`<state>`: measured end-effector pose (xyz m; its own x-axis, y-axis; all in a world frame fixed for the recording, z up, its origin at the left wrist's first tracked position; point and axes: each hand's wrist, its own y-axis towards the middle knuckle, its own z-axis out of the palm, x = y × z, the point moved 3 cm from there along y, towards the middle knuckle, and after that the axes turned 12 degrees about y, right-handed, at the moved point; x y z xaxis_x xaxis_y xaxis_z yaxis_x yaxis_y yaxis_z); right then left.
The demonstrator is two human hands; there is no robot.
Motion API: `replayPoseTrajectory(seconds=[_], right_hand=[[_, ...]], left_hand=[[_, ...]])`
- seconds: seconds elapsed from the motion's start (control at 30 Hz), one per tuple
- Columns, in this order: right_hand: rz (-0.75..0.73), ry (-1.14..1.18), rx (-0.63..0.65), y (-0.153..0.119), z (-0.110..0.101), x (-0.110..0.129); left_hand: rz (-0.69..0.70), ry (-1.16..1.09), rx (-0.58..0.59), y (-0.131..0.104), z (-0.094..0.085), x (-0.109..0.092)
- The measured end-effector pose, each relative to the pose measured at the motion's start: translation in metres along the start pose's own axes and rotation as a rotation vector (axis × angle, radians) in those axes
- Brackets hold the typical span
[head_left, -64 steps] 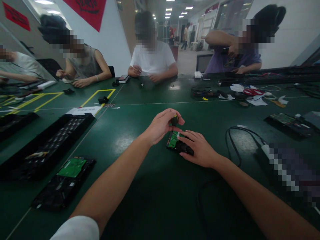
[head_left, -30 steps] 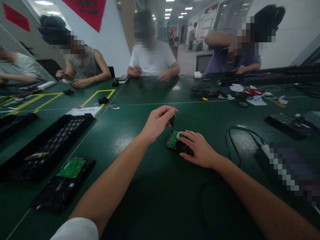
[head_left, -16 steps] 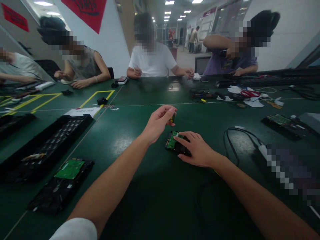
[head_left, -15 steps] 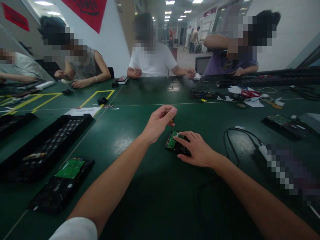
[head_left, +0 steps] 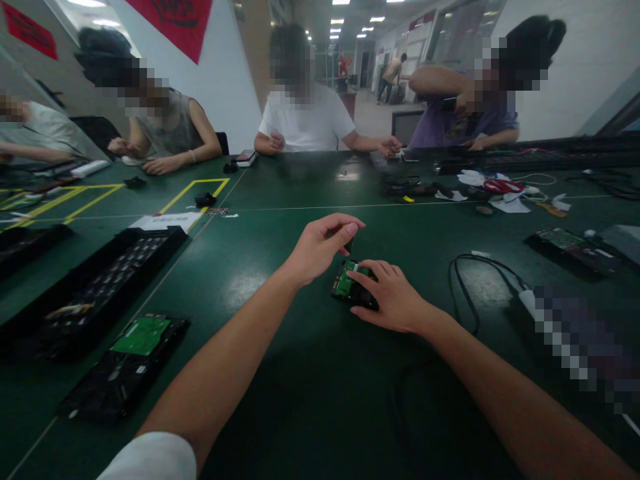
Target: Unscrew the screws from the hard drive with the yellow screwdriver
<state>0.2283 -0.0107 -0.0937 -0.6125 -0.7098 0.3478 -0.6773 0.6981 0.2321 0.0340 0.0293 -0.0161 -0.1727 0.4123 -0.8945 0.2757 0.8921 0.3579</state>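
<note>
A small black device with a green circuit board (head_left: 345, 283) lies on the dark green table in the middle of the view. My right hand (head_left: 387, 293) rests over its right side, thumb at the near edge and fingers on the board, gripping it. Just above the far left corner of the device is my left hand (head_left: 325, 243), its thumb and fingers pinched round a small dark tool, mostly hidden by the fingers. Its lower end points down toward the board.
At the left lie a larger black drive with a green board (head_left: 143, 335) and a long black tray (head_left: 100, 287). A similar board unit (head_left: 570, 250), a black cable (head_left: 463, 293) and papers (head_left: 507, 203) are at the right. Several people sit across the table (head_left: 280, 193).
My left index finger has stretched outward a little over the tool. My right hand has shifted slightly left on the device.
</note>
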Motion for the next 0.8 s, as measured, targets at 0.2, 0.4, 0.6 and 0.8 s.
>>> replayPoseTrajectory(seconds=[0.2,0.4,0.6,0.8], right_hand=[[0.008,-0.015,-0.024,0.0014,0.0028,0.0004],[0.019,-0.021,-0.026,0.0022,0.0032,0.0023],[0.023,-0.025,-0.027,0.002,0.0037,0.002],[0.022,-0.019,-0.014,0.002,0.0029,0.0025]], left_hand=[[-0.027,-0.151,0.106,-0.0015,0.003,0.0009],[-0.036,-0.194,0.059,-0.0005,0.006,0.0052],[0.011,0.061,-0.083,-0.0008,0.0039,0.0059],[0.071,0.168,-0.058,-0.001,-0.0024,0.0029]])
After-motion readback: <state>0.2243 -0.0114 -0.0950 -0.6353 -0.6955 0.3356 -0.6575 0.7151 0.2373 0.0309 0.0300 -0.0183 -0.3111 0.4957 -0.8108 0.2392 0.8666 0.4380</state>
